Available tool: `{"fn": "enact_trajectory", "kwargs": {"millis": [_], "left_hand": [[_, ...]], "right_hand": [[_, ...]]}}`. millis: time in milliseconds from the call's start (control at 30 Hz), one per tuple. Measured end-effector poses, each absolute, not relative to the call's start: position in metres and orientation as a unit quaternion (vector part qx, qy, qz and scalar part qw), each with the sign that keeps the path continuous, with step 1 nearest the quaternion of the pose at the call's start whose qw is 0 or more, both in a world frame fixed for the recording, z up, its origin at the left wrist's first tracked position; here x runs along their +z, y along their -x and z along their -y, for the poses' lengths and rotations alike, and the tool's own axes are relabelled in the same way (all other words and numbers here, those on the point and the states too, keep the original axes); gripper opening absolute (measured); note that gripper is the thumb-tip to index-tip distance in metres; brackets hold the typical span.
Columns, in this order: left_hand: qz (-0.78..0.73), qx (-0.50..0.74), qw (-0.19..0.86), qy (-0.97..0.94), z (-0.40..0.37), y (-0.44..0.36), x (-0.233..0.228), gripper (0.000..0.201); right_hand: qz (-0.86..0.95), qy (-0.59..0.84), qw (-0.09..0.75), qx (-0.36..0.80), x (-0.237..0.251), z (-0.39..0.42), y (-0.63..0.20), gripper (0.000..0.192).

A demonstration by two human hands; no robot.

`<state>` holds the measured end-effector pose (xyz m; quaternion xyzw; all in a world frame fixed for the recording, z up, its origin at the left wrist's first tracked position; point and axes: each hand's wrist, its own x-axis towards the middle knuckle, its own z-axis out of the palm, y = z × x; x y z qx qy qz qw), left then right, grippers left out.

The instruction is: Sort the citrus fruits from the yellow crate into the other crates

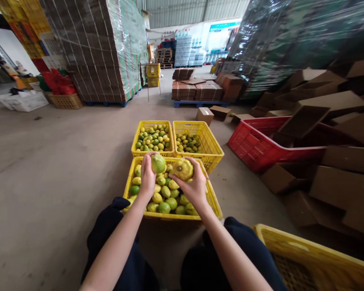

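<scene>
My left hand [147, 176] is closed around a green lemon [158, 163]. In my right hand [196, 182] is a bumpy yellow lemon [182, 169], gripped between thumb and fingers. Both fruits are held up side by side over the near yellow crate [172, 216], which is full of green and yellow lemons [166, 192]. Beyond it stand two more yellow crates: the left one [134, 141] is well filled with mixed lemons, while the right one [212, 147] has greener lemons [188, 143] low inside it.
At the right, a red crate [248, 145] holds cardboard, with flattened boxes [342, 173] heaped around it. Another yellow crate [315, 250] sits by my right knee. Wrapped pallet stacks [94, 52] rise behind, and a blue pallet [197, 104] carries bundled cardboard.
</scene>
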<state>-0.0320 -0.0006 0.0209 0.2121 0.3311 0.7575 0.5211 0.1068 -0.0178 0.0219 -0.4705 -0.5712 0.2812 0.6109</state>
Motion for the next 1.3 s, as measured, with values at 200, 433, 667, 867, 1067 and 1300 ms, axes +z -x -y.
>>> {"fn": "enact_trajectory", "kwargs": {"millis": [200,433,667,867,1067,1300], "left_hand": [[-0.309,0.712,0.578,-0.252,0.006,0.023,0.021,0.033],[-0.259,0.677,0.638,-0.257,0.009,0.033,0.025,0.035],[-0.325,0.629,0.679,-0.196,0.007,0.043,0.012,0.028],[-0.423,0.540,0.712,-0.147,0.008,0.051,0.006,0.025],[-0.473,0.477,0.727,-0.141,0.007,0.056,0.001,0.050],[-0.484,0.464,0.729,-0.140,0.007,0.050,0.005,0.049]], "right_hand": [[0.578,0.466,0.610,0.277,0.016,0.019,-0.103,0.054],[0.566,0.467,0.609,0.302,0.017,0.015,-0.109,0.058],[0.449,0.473,0.594,0.471,0.022,0.013,-0.110,0.052],[0.328,0.446,0.445,0.704,0.028,0.011,-0.109,0.028],[0.258,0.444,0.369,0.775,0.029,0.007,-0.107,0.044],[0.181,0.394,0.418,0.798,0.024,0.005,-0.108,0.037]]}}
